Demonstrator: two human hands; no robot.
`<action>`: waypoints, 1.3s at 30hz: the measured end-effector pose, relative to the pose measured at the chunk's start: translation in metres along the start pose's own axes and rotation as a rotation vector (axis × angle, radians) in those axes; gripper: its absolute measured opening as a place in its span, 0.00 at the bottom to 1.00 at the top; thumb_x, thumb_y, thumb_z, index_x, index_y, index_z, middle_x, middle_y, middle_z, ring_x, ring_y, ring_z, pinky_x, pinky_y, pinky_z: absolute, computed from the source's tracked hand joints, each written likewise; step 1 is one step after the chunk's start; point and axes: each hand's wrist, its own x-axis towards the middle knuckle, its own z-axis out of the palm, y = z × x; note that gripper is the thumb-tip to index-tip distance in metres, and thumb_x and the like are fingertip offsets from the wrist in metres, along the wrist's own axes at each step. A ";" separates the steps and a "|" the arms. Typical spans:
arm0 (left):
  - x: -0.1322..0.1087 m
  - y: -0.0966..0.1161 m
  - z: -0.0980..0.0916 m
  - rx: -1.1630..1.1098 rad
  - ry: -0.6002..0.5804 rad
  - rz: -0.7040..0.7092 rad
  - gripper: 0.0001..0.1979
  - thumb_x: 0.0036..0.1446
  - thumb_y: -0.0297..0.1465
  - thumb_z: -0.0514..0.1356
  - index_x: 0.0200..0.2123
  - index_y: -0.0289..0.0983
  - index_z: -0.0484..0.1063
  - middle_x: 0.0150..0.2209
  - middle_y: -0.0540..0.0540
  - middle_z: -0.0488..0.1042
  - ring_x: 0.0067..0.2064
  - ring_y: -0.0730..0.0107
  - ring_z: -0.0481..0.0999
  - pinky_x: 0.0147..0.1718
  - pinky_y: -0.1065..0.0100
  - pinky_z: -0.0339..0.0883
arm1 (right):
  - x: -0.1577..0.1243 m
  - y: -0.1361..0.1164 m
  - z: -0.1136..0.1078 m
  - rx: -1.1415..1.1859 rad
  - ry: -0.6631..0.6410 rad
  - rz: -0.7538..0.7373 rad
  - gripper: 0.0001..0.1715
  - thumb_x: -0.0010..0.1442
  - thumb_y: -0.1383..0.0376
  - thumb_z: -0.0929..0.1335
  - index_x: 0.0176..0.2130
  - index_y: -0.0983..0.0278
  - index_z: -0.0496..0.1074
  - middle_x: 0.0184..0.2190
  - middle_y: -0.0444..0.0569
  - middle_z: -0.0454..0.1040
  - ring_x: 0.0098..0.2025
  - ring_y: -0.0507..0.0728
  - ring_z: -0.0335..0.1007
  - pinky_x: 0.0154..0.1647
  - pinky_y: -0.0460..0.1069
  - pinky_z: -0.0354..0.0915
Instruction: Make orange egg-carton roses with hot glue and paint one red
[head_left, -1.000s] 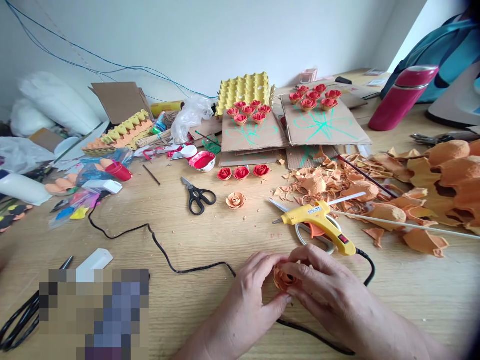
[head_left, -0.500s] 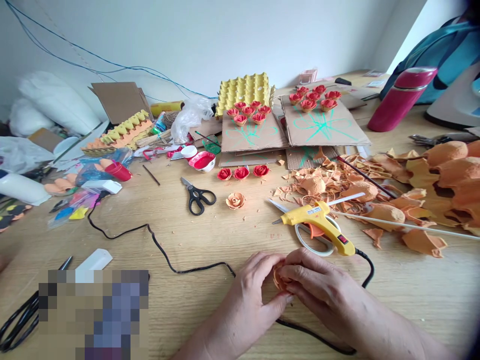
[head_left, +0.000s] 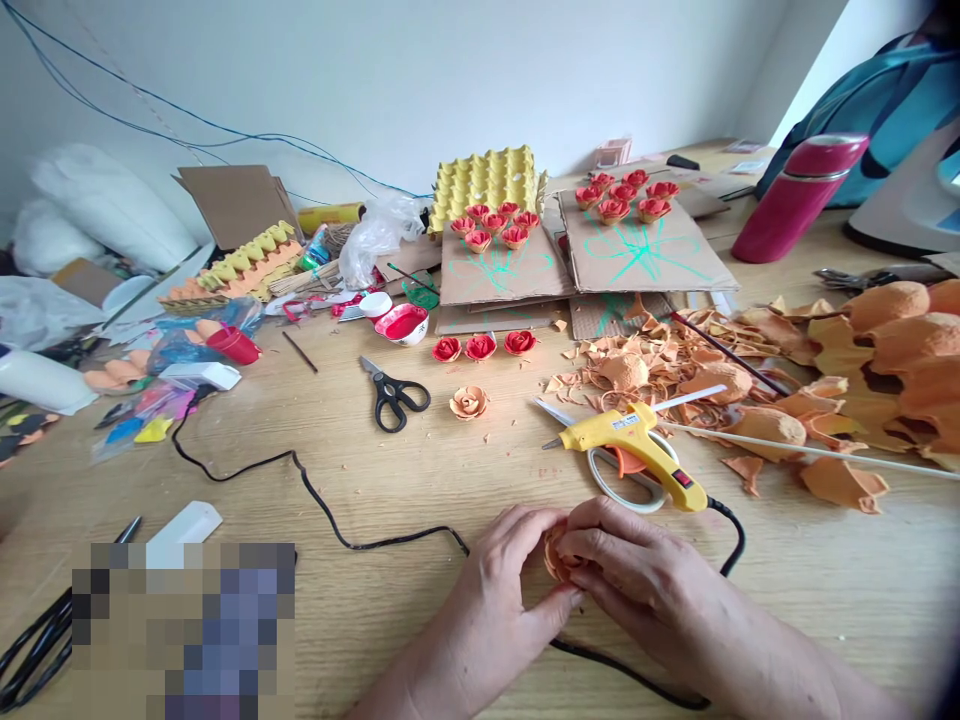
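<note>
Both my hands close around an orange egg-carton flower near the front of the table. My left hand grips its left side between thumb and fingers. From the right, my right hand pinches it, covering much of the petals. Just beyond the hands lies a yellow glue gun, on top of white-handled scissors. A finished-looking orange flower sits further back, with several red flowers in a row behind it.
Black-handled scissors lie left of centre. A black cord crosses the table. Orange carton scraps heap at the right. Cardboard sheets bear red flowers at the back, near a red paint bowl and a magenta flask.
The view has shifted very slightly. Both hands stay around the orange flower in nearly the same pose, and nothing on the table has visibly moved.
</note>
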 end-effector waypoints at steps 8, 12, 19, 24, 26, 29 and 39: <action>0.000 -0.002 -0.001 -0.021 0.038 0.000 0.24 0.52 0.18 0.68 0.51 0.41 0.75 0.48 0.46 0.82 0.48 0.60 0.81 0.51 0.62 0.75 | -0.002 -0.005 -0.014 -0.181 0.112 0.012 0.19 0.73 0.69 0.65 0.61 0.56 0.68 0.49 0.53 0.75 0.49 0.57 0.78 0.49 0.50 0.77; -0.002 0.003 -0.005 -0.048 0.108 0.053 0.27 0.53 0.19 0.68 0.54 0.43 0.73 0.50 0.47 0.82 0.48 0.63 0.81 0.46 0.67 0.74 | -0.004 -0.005 -0.024 -0.222 0.331 0.100 0.17 0.72 0.67 0.66 0.58 0.56 0.71 0.40 0.49 0.77 0.37 0.55 0.78 0.41 0.50 0.76; -0.004 0.006 -0.007 -0.086 0.141 0.126 0.25 0.56 0.20 0.66 0.55 0.44 0.71 0.49 0.47 0.82 0.47 0.65 0.81 0.45 0.68 0.73 | -0.001 -0.002 -0.008 0.536 0.043 0.315 0.21 0.73 0.52 0.66 0.60 0.57 0.67 0.51 0.54 0.78 0.46 0.58 0.80 0.51 0.54 0.76; -0.007 0.002 -0.006 0.019 0.236 0.172 0.20 0.57 0.22 0.67 0.51 0.42 0.71 0.51 0.44 0.81 0.49 0.61 0.81 0.44 0.65 0.74 | 0.000 0.003 0.004 0.674 0.070 0.312 0.20 0.71 0.49 0.69 0.55 0.58 0.71 0.51 0.54 0.79 0.54 0.59 0.78 0.55 0.54 0.75; -0.008 0.001 -0.007 0.065 0.280 0.214 0.19 0.58 0.22 0.67 0.51 0.42 0.71 0.53 0.42 0.80 0.51 0.59 0.81 0.43 0.65 0.76 | 0.002 0.002 0.006 0.690 0.089 0.311 0.21 0.70 0.49 0.70 0.53 0.58 0.72 0.50 0.54 0.79 0.53 0.59 0.79 0.56 0.54 0.74; -0.008 0.002 -0.008 0.121 0.281 0.240 0.17 0.59 0.22 0.66 0.49 0.43 0.72 0.53 0.41 0.79 0.52 0.58 0.81 0.46 0.63 0.77 | 0.004 0.000 0.008 0.699 0.115 0.322 0.23 0.67 0.46 0.71 0.52 0.58 0.74 0.48 0.54 0.80 0.51 0.61 0.80 0.55 0.56 0.75; -0.005 0.004 -0.008 0.070 0.281 0.275 0.16 0.59 0.18 0.65 0.46 0.42 0.74 0.48 0.46 0.80 0.50 0.64 0.81 0.51 0.65 0.75 | 0.005 0.003 0.009 0.727 0.122 0.318 0.23 0.67 0.47 0.71 0.52 0.59 0.74 0.46 0.53 0.80 0.47 0.58 0.80 0.51 0.53 0.76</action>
